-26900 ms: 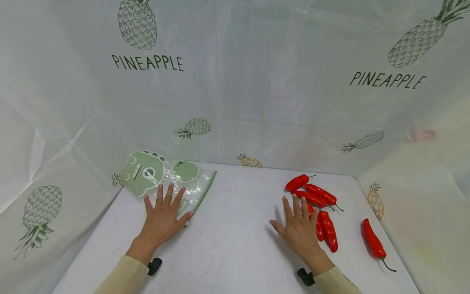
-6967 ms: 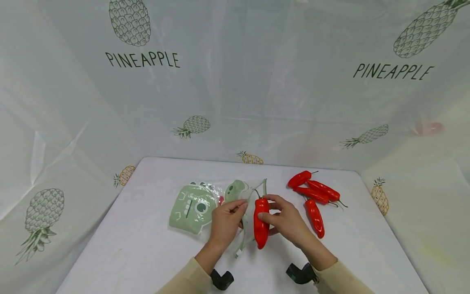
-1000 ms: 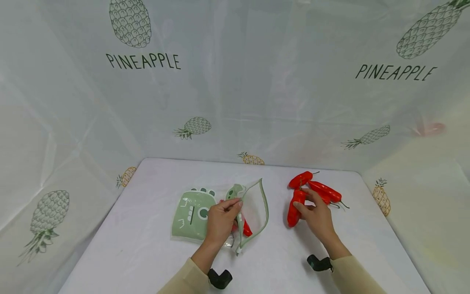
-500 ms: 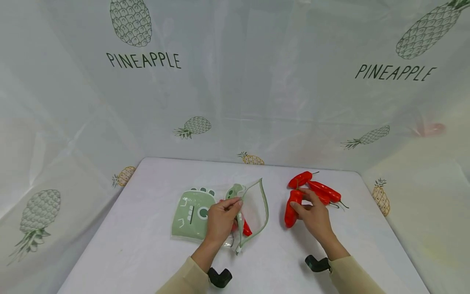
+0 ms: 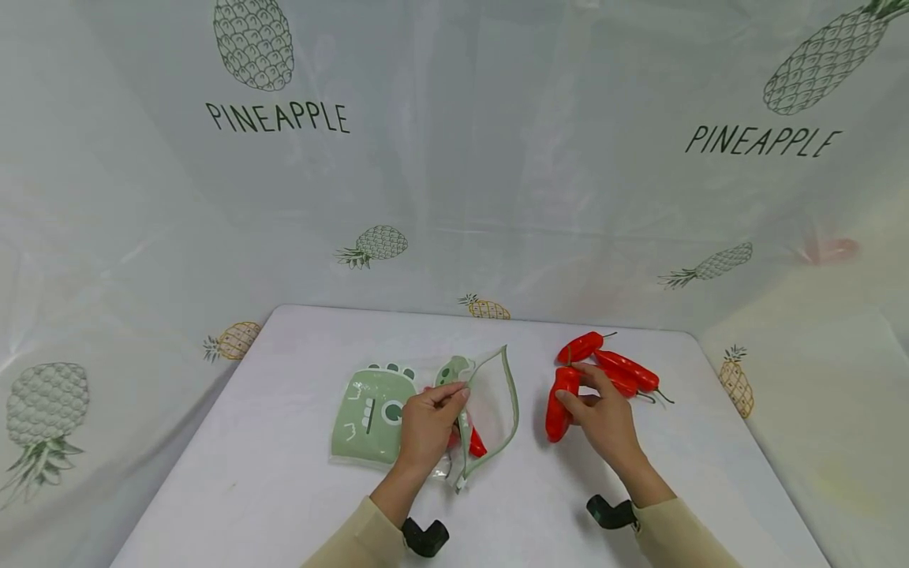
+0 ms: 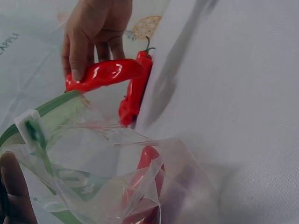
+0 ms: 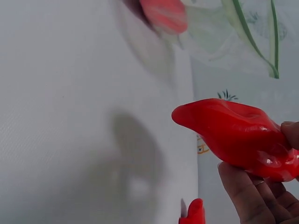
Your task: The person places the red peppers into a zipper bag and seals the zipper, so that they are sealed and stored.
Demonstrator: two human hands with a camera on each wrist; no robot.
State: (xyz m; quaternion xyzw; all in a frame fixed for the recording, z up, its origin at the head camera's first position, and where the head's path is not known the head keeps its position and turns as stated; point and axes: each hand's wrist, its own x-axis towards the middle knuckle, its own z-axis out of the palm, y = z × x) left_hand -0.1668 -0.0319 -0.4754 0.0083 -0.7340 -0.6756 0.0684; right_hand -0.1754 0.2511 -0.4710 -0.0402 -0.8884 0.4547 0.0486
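Note:
My left hand (image 5: pixel 429 426) pinches the green-edged mouth of a clear zip bag (image 5: pixel 371 418), printed with a green monster face. The mouth gapes toward the right, and its white slider (image 6: pixel 32 128) shows in the left wrist view. Inside the bag lie red chili peppers (image 6: pixel 147 161), partly covered by the print and my hand. To the right of the bag, my right hand (image 5: pixel 604 410) holds another red chili pepper (image 5: pixel 562 404) between thumb and fingers, stem end up and tip down. The right wrist view shows that pepper (image 7: pixel 238 135) raised over its shadow.
Behind my right hand, several red chili peppers (image 5: pixel 628 369) lie in a loose group near the back right of the white table (image 5: pixel 312 347). A white curtain (image 5: pixel 454 158) with pineapple prints hangs round the back and sides.
Over the last second my right hand has moved slightly left with the chili pepper, away from the group. My left hand keeps its hold on the bag's mouth.

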